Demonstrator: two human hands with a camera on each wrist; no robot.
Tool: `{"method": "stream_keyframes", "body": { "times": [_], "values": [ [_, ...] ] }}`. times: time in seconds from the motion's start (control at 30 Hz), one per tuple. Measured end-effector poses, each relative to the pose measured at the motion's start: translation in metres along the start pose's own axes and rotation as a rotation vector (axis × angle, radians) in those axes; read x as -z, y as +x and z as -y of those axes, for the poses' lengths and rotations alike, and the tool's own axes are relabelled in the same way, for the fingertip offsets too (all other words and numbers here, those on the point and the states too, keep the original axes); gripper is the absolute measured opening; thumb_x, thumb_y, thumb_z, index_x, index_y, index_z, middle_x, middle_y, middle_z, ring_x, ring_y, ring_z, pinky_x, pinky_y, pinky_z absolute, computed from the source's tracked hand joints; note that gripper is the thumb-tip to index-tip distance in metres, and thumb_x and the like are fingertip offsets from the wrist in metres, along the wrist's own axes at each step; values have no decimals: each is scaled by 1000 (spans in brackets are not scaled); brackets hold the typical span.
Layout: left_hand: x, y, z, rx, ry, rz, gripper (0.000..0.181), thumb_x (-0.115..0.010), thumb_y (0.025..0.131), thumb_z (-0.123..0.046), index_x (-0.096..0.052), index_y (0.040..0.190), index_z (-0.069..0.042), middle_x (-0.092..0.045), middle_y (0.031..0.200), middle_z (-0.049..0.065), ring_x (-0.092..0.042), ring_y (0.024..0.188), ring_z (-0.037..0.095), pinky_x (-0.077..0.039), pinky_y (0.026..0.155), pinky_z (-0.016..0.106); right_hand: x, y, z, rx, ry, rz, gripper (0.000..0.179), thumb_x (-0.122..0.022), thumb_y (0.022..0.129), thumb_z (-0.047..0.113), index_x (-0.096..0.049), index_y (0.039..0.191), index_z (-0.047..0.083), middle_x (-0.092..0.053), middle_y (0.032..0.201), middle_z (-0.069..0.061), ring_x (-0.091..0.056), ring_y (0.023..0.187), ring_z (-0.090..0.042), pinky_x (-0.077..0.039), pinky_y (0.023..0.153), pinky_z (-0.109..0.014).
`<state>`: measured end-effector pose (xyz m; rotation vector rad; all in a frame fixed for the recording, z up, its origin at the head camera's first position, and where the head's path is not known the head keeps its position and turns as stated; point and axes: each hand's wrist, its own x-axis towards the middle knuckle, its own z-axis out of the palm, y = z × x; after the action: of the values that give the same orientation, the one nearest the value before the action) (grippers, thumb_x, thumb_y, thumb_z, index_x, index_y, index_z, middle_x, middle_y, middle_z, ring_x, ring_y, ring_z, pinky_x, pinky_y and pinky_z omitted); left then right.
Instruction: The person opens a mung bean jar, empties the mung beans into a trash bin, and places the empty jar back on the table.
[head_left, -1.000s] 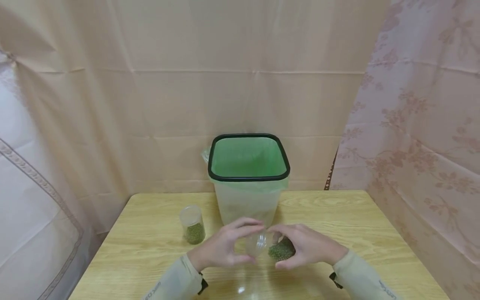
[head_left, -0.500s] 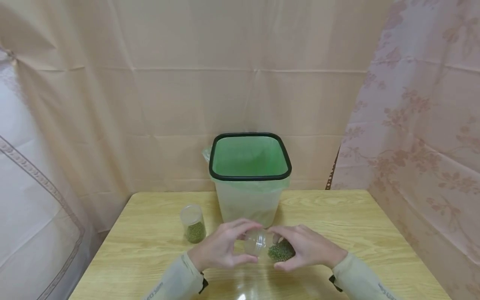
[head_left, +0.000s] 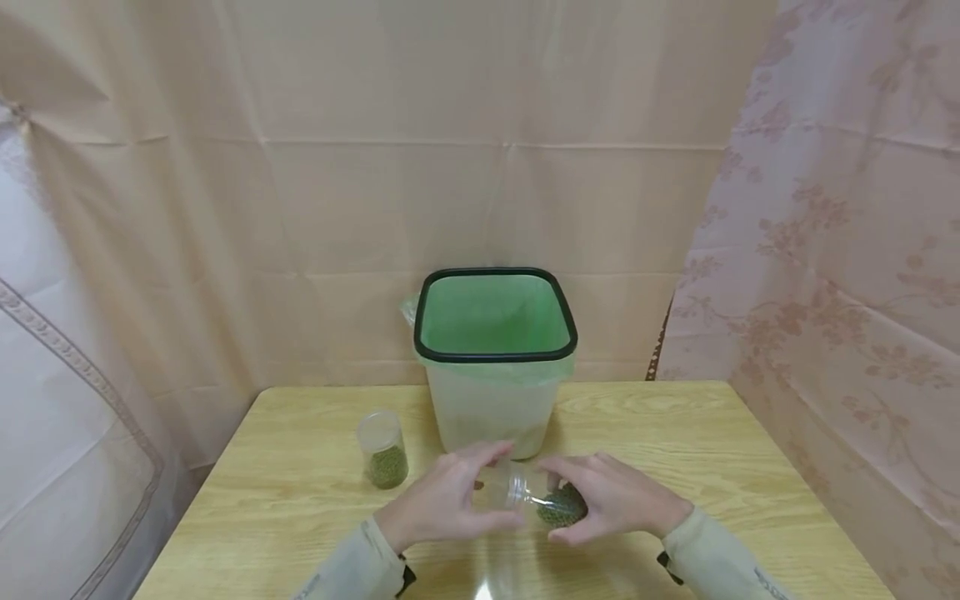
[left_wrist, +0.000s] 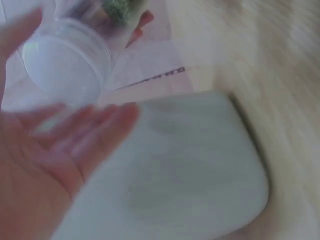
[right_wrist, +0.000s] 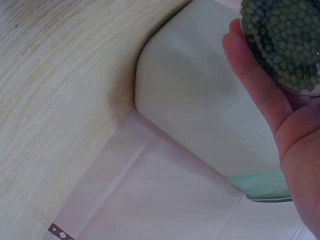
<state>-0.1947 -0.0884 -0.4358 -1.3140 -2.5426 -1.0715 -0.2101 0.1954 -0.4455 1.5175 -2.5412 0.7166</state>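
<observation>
My right hand [head_left: 618, 500] grips a clear jar [head_left: 532, 492] tipped onto its side, its capped end facing left. Green mung beans [right_wrist: 285, 40] are gathered at the jar's bottom, near the right palm. Around the clear lid end [left_wrist: 67, 62] my left hand [head_left: 446, 496] is spread, thumb on the near side and fingers on the far side. The left wrist view has these fingers loosely extended and blurred, with a gap showing between them and the lid. A second clear jar [head_left: 384, 450], part filled with green beans, stands upright to the left.
Behind the hands stands a whitish bin [head_left: 491, 408] with a black rim and a green liner bag [head_left: 495, 312]. Everything is on a wood-grain table [head_left: 300, 500]. A beige curtain [head_left: 375, 208] hangs behind, with a flowered pink cloth [head_left: 847, 275] at the right.
My left fingers have shifted and spread slightly at the lid end. The right hand keeps its hold on the jar, and the standing jar and bin stay in place.
</observation>
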Motion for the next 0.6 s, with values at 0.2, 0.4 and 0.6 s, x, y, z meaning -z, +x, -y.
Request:
{"method": "stream_keyframes", "body": {
  "times": [0.2,0.4,0.6],
  "values": [
    [10,3,3,-347,167,-17,89,-91,75,-35,-47,150,-17,-32,160,9,-40,143,27,-43,109,40,2,4,1,-23,43,24,68,-80,84,50,-57,135,13,-63,95,13,-54,68,8,-43,56,-7],
    [14,4,7,-486,220,-31,73,-92,70,-17,-62,137,-16,-43,151,12,-46,136,25,-42,110,33,3,5,1,-39,86,38,68,-79,84,50,-56,136,12,-65,101,11,-56,71,7,-45,58,-8],
    [16,6,11,-512,126,-43,64,-91,71,-11,-65,130,-11,-58,133,13,-58,122,20,-48,102,28,1,7,1,-25,105,41,68,-79,85,48,-54,139,16,-66,101,9,-57,72,7,-46,59,-9]
  ]
}}
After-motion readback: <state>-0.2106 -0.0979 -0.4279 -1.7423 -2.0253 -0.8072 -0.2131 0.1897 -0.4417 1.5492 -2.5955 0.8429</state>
